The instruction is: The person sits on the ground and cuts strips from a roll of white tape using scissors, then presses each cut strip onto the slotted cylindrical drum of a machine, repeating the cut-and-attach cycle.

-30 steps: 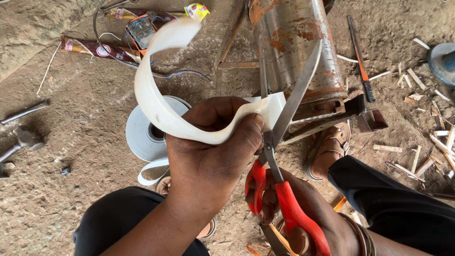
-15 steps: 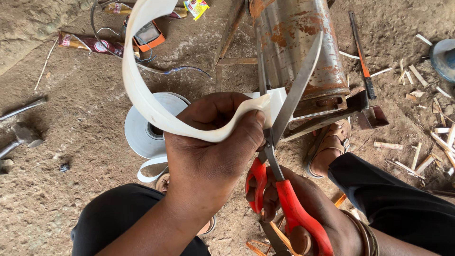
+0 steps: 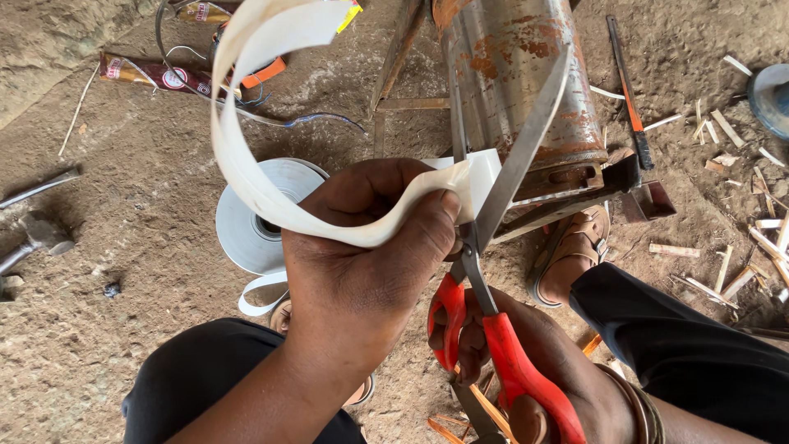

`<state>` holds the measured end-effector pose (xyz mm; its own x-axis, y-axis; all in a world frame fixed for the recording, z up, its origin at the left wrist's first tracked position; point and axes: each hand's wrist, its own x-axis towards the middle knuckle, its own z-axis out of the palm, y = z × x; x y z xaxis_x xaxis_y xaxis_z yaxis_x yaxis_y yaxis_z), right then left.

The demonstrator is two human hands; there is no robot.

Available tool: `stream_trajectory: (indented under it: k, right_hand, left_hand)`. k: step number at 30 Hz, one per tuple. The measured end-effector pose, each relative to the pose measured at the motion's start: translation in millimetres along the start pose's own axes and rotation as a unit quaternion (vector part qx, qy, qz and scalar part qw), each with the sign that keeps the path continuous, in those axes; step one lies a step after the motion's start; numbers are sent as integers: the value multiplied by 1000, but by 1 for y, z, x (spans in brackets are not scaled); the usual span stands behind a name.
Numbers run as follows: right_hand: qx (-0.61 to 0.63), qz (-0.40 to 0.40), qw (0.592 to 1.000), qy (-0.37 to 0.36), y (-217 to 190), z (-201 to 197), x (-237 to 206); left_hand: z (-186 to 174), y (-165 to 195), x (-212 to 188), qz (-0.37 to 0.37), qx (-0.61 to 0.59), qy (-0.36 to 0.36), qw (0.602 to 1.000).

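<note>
Nearest the camera, the right hand (image 3: 526, 362) has its fingers through the red handles of the scissors (image 3: 485, 247), its grip closed on them, blades spread wide around the end of the white strip (image 3: 271, 181). Just left of the scissors, the left hand (image 3: 370, 255) pinches the strip, thumb touching the blade pivot: a quick close could nick it. The strip curls upward, so it may twist and cut crooked. Beyond the scissors stand a white roll (image 3: 263, 218) and a rusty cylinder (image 3: 518, 82).
</note>
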<state>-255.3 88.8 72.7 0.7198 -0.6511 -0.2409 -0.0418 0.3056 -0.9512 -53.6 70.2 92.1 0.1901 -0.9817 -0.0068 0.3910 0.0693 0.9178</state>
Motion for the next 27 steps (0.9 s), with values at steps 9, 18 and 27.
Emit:
stream_trajectory:
  k: [9,18,27]
  right_hand:
    - [-35,6,999,7,-1,0,-1]
    - [-36,15,999,4,-7,1,1]
    - [-35,15,999,19,-7,3,-1]
  left_hand:
    - [-1,-1,-1,3,-5,-2,1000]
    - [0,0,-4,22,14,3,1000]
    - [-2,-2,-6,47,30,-4,998]
